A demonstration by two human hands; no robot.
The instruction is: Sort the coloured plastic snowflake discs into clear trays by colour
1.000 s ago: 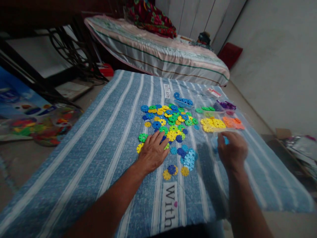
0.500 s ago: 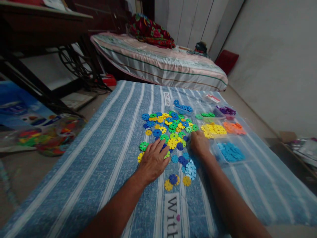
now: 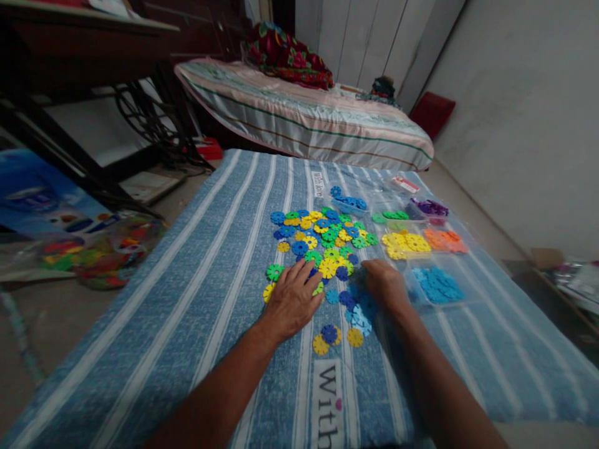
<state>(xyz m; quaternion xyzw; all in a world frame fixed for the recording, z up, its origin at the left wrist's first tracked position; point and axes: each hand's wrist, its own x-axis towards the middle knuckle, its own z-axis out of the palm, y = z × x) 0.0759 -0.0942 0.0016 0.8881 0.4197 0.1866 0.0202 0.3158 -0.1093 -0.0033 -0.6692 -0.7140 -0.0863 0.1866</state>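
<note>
My left hand (image 3: 294, 299) lay flat, fingers spread and holding nothing, on the near edge of the mixed pile of discs (image 3: 322, 240) on the striped blue cloth (image 3: 196, 299). My right hand (image 3: 384, 284) curled over the light blue discs (image 3: 358, 312); whether it gripped any, I could not tell. Best to pinch 1 colour only and keep the left hand pinning the pile. Sorted light blue pile (image 3: 437, 284) sat just right.

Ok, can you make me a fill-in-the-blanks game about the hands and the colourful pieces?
1. The left hand lies flat on the mixed pile of ____ pieces.
2. The cloth under them is blue with ____ stripes.
3. The light blue pieces lie to the ____ of the right hand.

Missing words: flower-shaped; white; right
</note>
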